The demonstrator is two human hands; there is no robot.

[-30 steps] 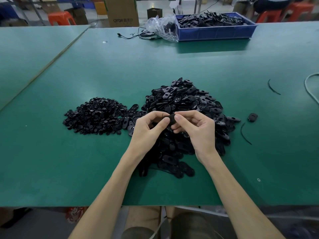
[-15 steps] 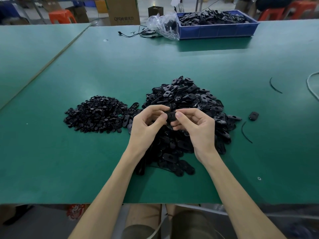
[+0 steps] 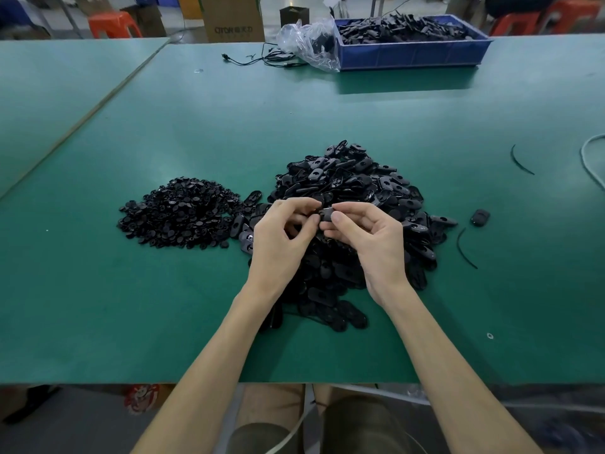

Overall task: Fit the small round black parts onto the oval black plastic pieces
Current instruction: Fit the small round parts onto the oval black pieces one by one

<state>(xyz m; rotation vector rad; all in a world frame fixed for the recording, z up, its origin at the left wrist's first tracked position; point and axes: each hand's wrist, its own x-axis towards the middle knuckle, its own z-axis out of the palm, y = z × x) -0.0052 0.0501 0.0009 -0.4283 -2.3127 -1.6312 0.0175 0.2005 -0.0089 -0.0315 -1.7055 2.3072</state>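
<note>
A big heap of oval black plastic pieces point(image 3: 353, 185) lies in the middle of the green table point(image 3: 229, 126). To its left is a lower heap of small round black parts point(image 3: 178, 213). Above the near side of the oval heap, my left hand point(image 3: 281, 237) and my right hand point(image 3: 370, 237) meet fingertip to fingertip. Between them they pinch one oval black piece point(image 3: 326, 213), mostly hidden by the fingers. Whether a round part sits on it I cannot tell.
A single oval piece point(image 3: 480, 217) lies apart on the right, near thin black strips point(image 3: 465, 249). At the far edge stand a blue bin point(image 3: 412, 54) of black parts, a clear plastic bag point(image 3: 307, 44) and a black cable point(image 3: 258, 59). A white cord point(image 3: 589, 158) curves at the right edge.
Both hands stay together over the oval heap, still pinching the same piece. The fingers have shifted slightly on it; nothing was picked up or put down.
</note>
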